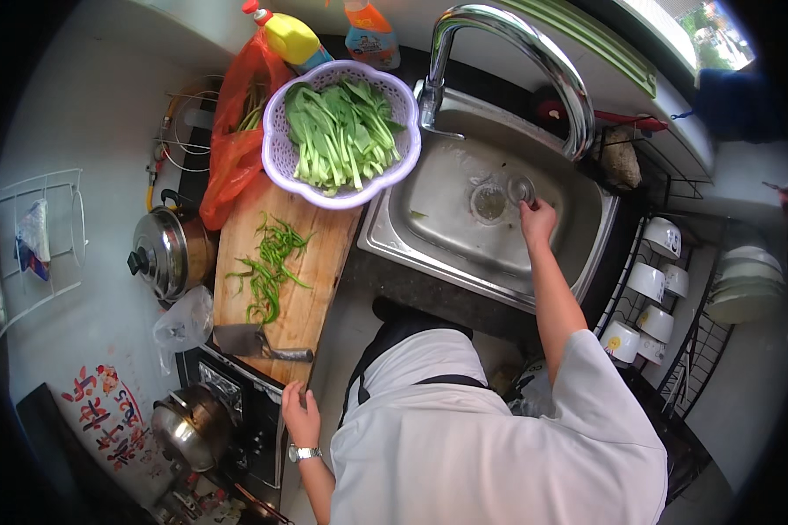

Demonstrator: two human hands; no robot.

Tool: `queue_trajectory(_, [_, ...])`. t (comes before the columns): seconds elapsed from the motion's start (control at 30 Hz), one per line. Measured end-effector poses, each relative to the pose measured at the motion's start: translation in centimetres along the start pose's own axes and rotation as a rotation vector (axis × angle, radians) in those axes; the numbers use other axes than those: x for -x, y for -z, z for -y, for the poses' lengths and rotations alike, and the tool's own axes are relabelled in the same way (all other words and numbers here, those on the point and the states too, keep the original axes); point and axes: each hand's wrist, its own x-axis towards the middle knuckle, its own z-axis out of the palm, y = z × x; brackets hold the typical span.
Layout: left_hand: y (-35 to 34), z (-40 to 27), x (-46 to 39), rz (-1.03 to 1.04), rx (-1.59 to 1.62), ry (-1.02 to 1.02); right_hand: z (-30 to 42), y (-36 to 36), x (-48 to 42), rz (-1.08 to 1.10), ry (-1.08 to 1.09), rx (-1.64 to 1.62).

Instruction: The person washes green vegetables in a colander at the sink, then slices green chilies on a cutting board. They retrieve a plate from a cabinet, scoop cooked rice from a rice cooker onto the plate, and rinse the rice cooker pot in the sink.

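My right hand (538, 222) reaches into the stainless steel sink (446, 239) and grips a small round sink strainer (520, 188) by its rim. Just left of the strainer is the drain hole (489, 202). My left hand (300, 413), a metal watch at its wrist, is at the counter edge by the near end of a wooden cutting board (318, 262). It holds nothing and its fingers are slightly apart. On the board lie cut green chili peppers (269, 266) and a cleaver (262, 344). A lilac plastic basket (276, 164) of leafy greens (348, 134) sits between board and sink.
A chrome faucet (512, 20) arches over the sink. Left of the board stand a lidded pot (171, 252) and a red plastic bag (233, 157). Another pot (194, 426) is on the stove (262, 453). Bowls (647, 281) fill a wire rack at right.
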Motion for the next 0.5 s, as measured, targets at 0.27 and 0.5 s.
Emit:
queue_trajectory(0.27, [0.0,1.1,0.7,-0.008,-0.033,0.038,10.8,2.3,-0.2,0.354,-0.301,-0.877])
queue_trajectory(0.5, [0.4,0.0,1.0,-0.056,-0.058,0.015,14.7,-1.1,-7.5,0.417,-0.381,-1.219])
